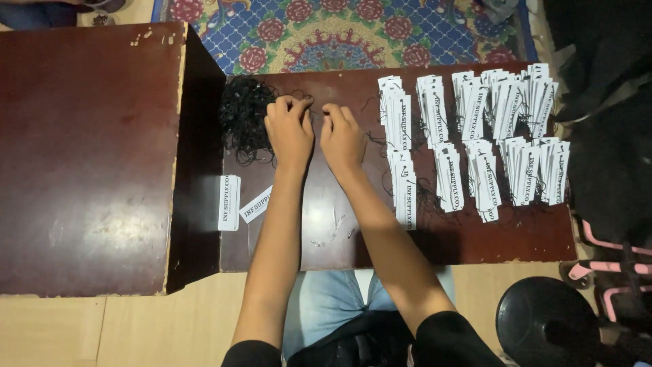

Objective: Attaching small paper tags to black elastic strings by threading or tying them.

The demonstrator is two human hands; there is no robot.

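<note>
Both forearms reach to the desk (475,238). Left hand (291,132) and right hand (341,136) fingers curl shut beside the black string pile (243,115); what they pinch I cannot tell. Risk: strings snagging, tangling.

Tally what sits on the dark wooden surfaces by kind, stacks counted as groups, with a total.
Grouped stacks of white paper tags: 10
Loose white tags: 2, one on the ledge, one beside it
Tangle of black string: 1
Hands: 2, left hand, right hand
Total: 15
</note>
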